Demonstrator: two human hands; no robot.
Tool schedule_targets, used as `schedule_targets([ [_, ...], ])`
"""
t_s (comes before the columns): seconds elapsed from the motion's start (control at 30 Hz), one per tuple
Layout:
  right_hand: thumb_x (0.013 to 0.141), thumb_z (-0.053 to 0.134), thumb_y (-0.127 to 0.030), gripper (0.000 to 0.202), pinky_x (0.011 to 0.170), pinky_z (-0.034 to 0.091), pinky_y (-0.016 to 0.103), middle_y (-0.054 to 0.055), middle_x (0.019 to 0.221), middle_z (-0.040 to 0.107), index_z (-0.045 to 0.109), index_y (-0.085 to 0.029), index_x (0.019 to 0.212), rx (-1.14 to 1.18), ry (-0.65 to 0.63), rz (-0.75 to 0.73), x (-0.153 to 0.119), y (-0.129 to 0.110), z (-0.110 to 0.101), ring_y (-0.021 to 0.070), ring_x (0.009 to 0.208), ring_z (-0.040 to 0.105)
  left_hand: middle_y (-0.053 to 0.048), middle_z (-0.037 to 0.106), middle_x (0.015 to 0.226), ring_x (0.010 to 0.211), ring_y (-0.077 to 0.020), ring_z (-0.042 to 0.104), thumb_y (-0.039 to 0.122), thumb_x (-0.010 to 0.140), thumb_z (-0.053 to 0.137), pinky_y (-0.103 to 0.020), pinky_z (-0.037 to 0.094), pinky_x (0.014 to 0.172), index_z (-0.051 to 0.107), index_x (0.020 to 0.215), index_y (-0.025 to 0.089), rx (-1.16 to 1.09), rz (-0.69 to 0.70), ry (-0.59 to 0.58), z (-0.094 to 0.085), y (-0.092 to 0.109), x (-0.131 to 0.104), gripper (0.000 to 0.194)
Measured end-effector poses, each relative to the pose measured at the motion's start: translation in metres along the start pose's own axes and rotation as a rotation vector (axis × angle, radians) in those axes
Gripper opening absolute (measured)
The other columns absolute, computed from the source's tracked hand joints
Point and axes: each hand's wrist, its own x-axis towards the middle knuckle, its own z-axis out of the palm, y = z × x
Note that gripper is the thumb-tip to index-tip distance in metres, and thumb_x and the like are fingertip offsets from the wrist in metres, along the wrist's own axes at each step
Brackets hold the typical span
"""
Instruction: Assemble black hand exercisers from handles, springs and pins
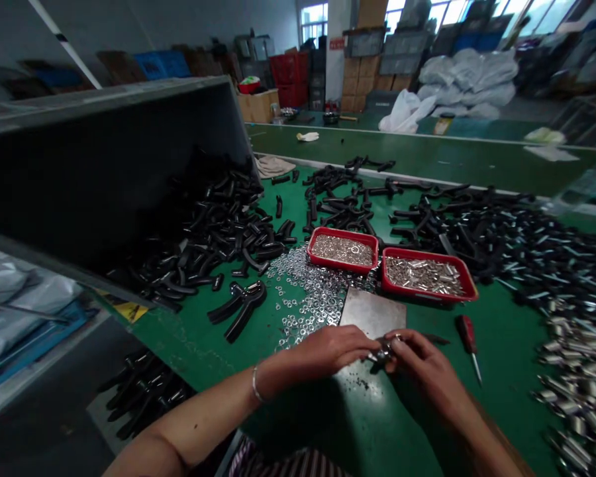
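The left hand (345,344) and right hand (422,361) are gripping a small dark metal part (383,352) at six o'clock from the metal plate (372,313), apparently steadying it from both sides.

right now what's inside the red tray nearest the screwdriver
The red tray holds a heap of small, silvery, cylindrical pieces. Whatever lies beneath the top layer is covered and cannot be seen.

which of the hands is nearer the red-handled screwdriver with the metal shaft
Right. The right hand is left of the red-handled screwdriver, apart from it; the left hand is farther left.
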Motion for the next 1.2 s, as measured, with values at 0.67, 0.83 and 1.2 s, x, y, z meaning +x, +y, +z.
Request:
schedule_targets([
  [0.67,0.076,0.081,-0.036,0.031,0.069,0.056,0.030,0.002,0.086,0.071,0.062,-0.021,0.096,0.032,0.260,-0.214,0.028,-0.004,-0.007,0.0152,0.068,0.069,0.002,0.064,0.084,0.073,-0.0131,0.060,0.019,0.088,0.059,-0.021,0.048,0.071,0.056,0.125,0.021,-0.372,-0.427,0.451,-0.128,-0.089,-0.020,0.037],
  [0.83,0.075,0.081,-0.037,0.034,0.073,0.057,0.032,0.003,0.084,0.072,0.062,-0.021,0.097,0.082,0.300,-0.217,0.027,0.000,0.013,0.0183,0.075,0.071,-0.003,0.065,0.077,0.063,-0.0143,0.062,0.021,0.081,0.056,-0.025,0.050,0.058,0.054,0.113,0.019,-0.945,-0.569,0.236,-0.010,-0.025,0.029,0.032],
  [1.2,0.077,0.078,-0.040,0.025,0.082,0.052,0.029,0.004,0.107,0.067,0.068,-0.021,0.089,0.059,0.315,-0.271,0.018,0.014,0.012,0.0170,0.092,0.062,0.003,0.060,0.071,0.046,-0.0061,0.045,0.021,0.077,0.069,-0.018,0.035,0.047,0.042,0.116,0.022,-1.465,-0.557,-0.068,0.052,0.014,0.047,0.048],
])
